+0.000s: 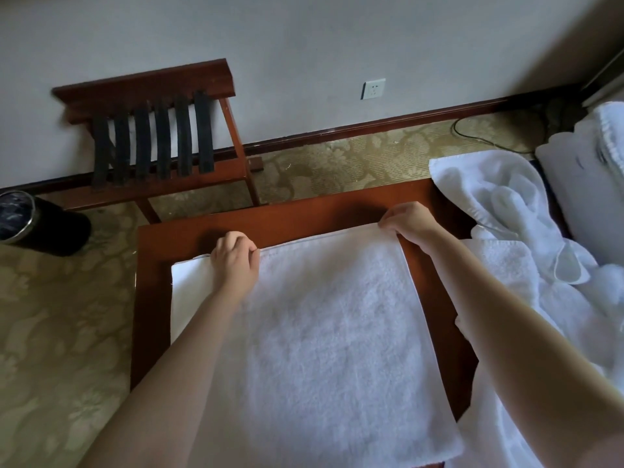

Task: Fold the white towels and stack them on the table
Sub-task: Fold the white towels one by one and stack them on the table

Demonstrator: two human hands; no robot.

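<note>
- While the white towel (331, 325) is lying flat across the wooden table (155, 298) and covering most of its top, the folding is looking to be at an early stage. A second layer is showing along the far edge at the left, so one fold is probably already in, though that cannot be told for certain.
- No finished stack is showing on the table; this towel is the only one lying squarely on it.
- A heap of white towels (499, 204) is sitting crumpled at the table's right side, partly spilling over its far right corner. By that count most of the task is waiting to be done.
- The left hand (236, 261) is resting on the towel's far edge, left of centre, with fingers curled down over the hem and gripping it.
- The right hand (410, 221) is holding the far right corner, with fingertips bent and pinching the hem against the wood.
- Both forearms are reaching forward, fully extended over the cloth, with the hands well apart along the same edge. The pose is suiting either a squaring of the edge or the start of a fold toward the person.
- Also present: a luggage rack (158, 136) against the wall, a waste bin (37, 219) on the patterned carpet (60, 332), and a wall socket (373, 88).
</note>
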